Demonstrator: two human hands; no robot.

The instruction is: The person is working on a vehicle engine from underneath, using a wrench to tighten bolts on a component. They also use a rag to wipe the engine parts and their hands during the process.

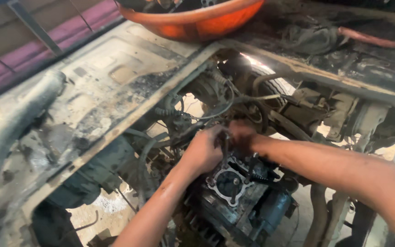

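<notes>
Two bare hands meet over the open top of a small engine block [234, 187], the landmark we measure everything against here. Far to the left of the block, a grimy grey hose [12, 123] lies along a dirty, flaking metal panel [101, 87] whose rusted edge runs diagonally down toward the block's left side. Nearer the block, to its upper left, we see a tangle of cables and thin hoses [179, 114]. Our left hand [203, 150] sits just above the block's left corner, fingers curled around a slim dark metal tool [226, 145] that stands upright over the block's round bore. Our right hand [242, 135] is just above the block and touching the left hand, closed tight around the same cluster of parts; we cannot tell exactly what it grips. Studs rise from the gasket face of the block directly below both hands. High above the block, at the top edge of the view, rests an orange plastic basin [197, 20]. To the block's upper right runs a blackened frame rail [334, 75], with a reddish hose [366, 37] lying beyond it. Below the block's right side sits a dark cylindrical motor housing [270, 212].
</notes>
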